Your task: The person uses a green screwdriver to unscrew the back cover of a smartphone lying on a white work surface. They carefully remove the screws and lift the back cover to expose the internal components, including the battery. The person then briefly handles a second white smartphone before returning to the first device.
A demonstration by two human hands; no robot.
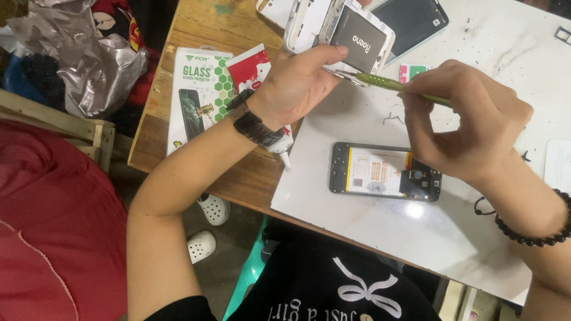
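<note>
From the head camera, we see the left hand (297,83), a dark watch on its wrist, with its grip pinched on a small metal piece (344,75) just above the opened phone (385,172) that lies on the white tabletop (369,226). The right hand (470,122), its grip pressed around a green tool (392,85), points the tip at that piece. A white phone frame (342,30) lies beyond the opened phone, and a screen protector box (199,95) sits well to its left.
</note>
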